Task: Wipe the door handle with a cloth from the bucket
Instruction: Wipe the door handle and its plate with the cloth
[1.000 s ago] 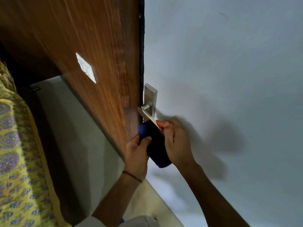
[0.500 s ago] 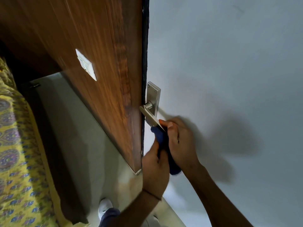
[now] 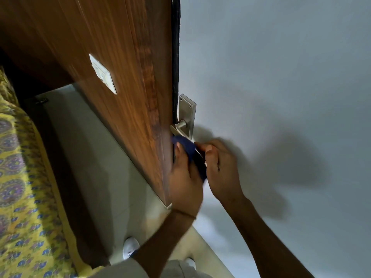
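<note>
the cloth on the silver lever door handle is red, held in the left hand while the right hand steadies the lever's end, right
Not quite: the cloth is dark blue, not red, as the head view shows. The rest stands: the left hand presses it on the silver lever door handle while the right hand steadies the lever's end.

Dark blue cloth (image 3: 185, 146) wrapped over silver door handle (image 3: 179, 131).

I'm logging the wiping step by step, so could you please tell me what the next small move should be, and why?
Probably slide the blue cloth up the lever toward the spindle. The left hand presses it on the lever's middle, the right hand steadies the free end, and the stretch nearest the backplate lies bare.
</note>
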